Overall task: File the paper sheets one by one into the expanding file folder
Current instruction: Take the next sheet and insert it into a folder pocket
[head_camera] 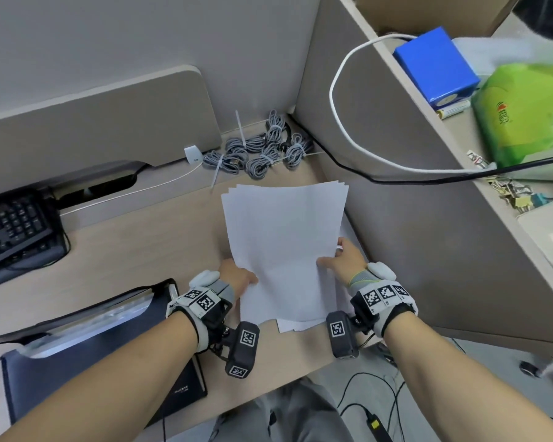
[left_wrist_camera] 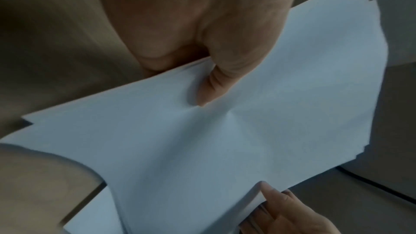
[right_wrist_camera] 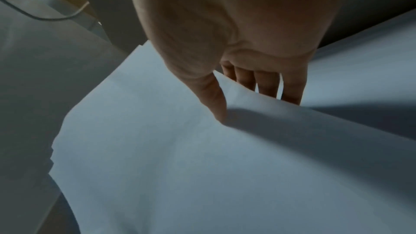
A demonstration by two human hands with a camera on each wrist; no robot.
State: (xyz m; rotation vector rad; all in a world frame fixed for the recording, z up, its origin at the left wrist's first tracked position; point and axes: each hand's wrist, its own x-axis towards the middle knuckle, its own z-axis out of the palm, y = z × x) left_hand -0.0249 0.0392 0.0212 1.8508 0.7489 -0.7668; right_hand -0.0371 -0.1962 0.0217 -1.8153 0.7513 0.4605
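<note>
A loose stack of white paper sheets (head_camera: 284, 247) is lifted over the desk, its corners fanned out. My left hand (head_camera: 238, 279) pinches the stack's left edge, thumb (left_wrist_camera: 211, 84) on top and fingers hidden beneath. At the stack's right edge my right hand (head_camera: 342, 260) pinches the sheets, thumb (right_wrist_camera: 213, 99) on top and fingers (right_wrist_camera: 268, 84) underneath. More white sheets (head_camera: 292, 325) lie on the desk below. The dark blue expanding file folder (head_camera: 93, 342) stands open at the lower left, its clear pockets showing.
A black keyboard (head_camera: 13, 228) sits at the left. Bundled grey cables (head_camera: 262, 148) lie behind the sheets. A grey partition (head_camera: 412, 218) rises at the right, with a blue box (head_camera: 438, 65) and green bag (head_camera: 524, 116) on the shelf beyond. Black and white cords (head_camera: 342, 129) hang over it.
</note>
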